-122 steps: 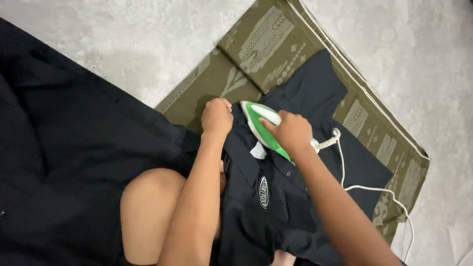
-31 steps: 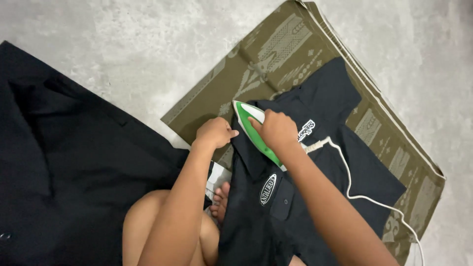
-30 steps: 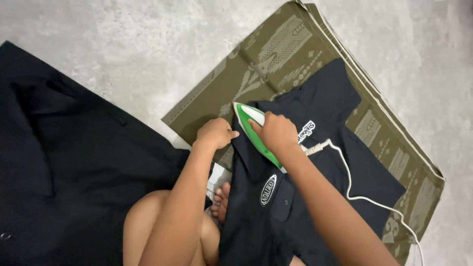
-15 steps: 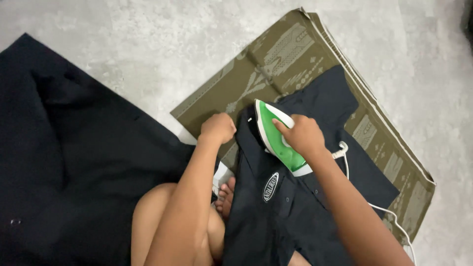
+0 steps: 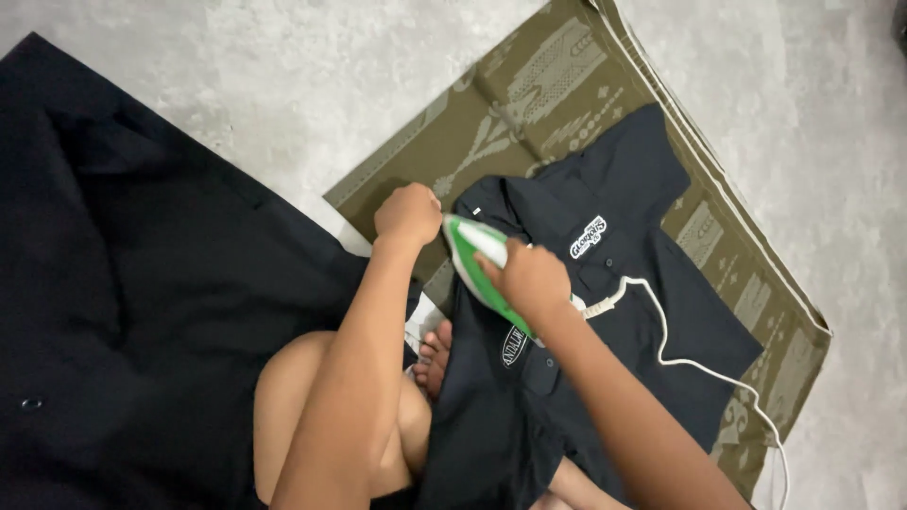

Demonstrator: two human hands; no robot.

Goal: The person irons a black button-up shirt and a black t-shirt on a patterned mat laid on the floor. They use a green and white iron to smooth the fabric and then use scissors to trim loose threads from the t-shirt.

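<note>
A dark navy shirt with two white chest patches lies spread on an olive patterned mat. My right hand grips the handle of a green and white iron, whose tip points up-left on the shirt's left edge. My left hand is a closed fist pressing on the shirt's edge and the mat just left of the iron's tip. The iron's white cord runs right across the shirt and off the mat.
A large dark cloth covers the floor on the left. My bare knee and toes show below the hands. Grey speckled floor surrounds the mat.
The iron has slid left and down along the shirt toward its left edge. My left hand stays pressed near the shirt's edge. The view has shifted slightly.
</note>
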